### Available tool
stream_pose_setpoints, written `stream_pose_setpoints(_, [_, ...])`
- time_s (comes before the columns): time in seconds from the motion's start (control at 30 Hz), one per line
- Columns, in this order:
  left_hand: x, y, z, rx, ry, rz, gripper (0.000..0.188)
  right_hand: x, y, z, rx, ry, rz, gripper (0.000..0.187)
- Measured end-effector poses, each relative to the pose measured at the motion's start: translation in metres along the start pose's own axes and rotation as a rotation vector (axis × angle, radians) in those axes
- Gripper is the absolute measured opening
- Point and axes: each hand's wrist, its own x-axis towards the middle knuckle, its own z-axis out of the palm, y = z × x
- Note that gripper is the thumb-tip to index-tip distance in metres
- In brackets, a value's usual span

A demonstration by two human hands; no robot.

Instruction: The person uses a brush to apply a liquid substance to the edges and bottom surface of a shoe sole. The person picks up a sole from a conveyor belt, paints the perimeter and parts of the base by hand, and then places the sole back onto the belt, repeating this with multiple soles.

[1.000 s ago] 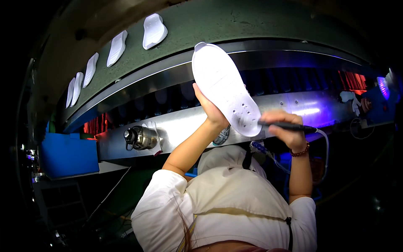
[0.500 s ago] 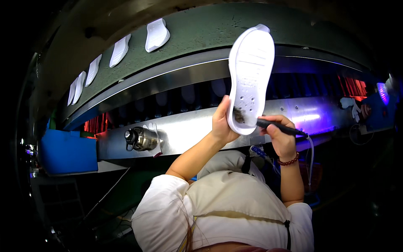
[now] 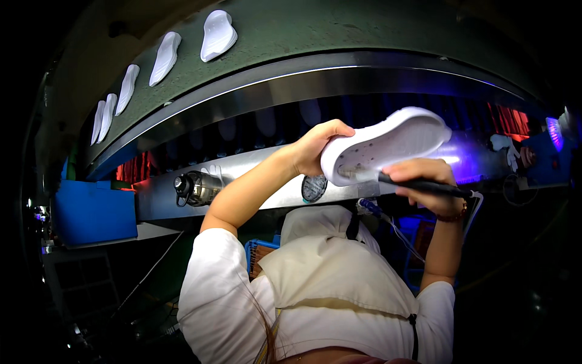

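A white shoe sole (image 3: 397,144) is held above the metal ledge, tilted, with its hollow side partly facing me and its toe pointing right. My left hand (image 3: 315,145) grips the heel end, thumb over the rim. In my right hand (image 3: 427,175) is a black pen-shaped tool (image 3: 424,185) with a white tube or cord at its back end. Its tip is at the sole's near rim by the heel; whether it touches cannot be made out. Grey marks and small holes show inside the heel.
Several white soles (image 3: 163,59) lie on the green conveyor belt (image 3: 327,36) beyond a metal rail. On the ledge (image 3: 260,191) are a dark bottle (image 3: 197,188) and a dark oval pad (image 3: 313,188). A blue bin (image 3: 97,212) stands left, white gloves (image 3: 508,150) and a violet-lit lamp (image 3: 554,133) right.
The sole has swung from upright to lying toward the right and lower. My left hand has moved up to its heel, my right hand slightly right. Belt soles shifted up in view.
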Motion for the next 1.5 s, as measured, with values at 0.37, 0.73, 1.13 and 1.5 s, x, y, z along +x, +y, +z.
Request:
stream_pose_setpoints(0.37, [-0.013, 0.013, -0.003, 0.378, 0.144, -0.117, 0.062, -0.008, 0.014, -0.012, -0.122, -0.043, 0.085, 0.022])
stream_pose_setpoints(0.73, [-0.025, 0.014, -0.024, 0.325, 0.385, 0.035, 0.058, -0.026, 0.028, -0.005, -0.062, 0.068, 0.131, 0.02])
stream_pose_setpoints(1.13, [0.042, -0.048, -0.028, -0.333, 0.167, 0.453, 0.087, 0.008, 0.045, 0.041, -0.351, 0.388, -0.051, 0.014])
stream_pose_setpoints(1.5, [0.031, -0.035, -0.012, -0.46, 0.024, 0.614, 0.083, 0.01, 0.022, 0.038, -0.267, 0.249, -0.166, 0.021])
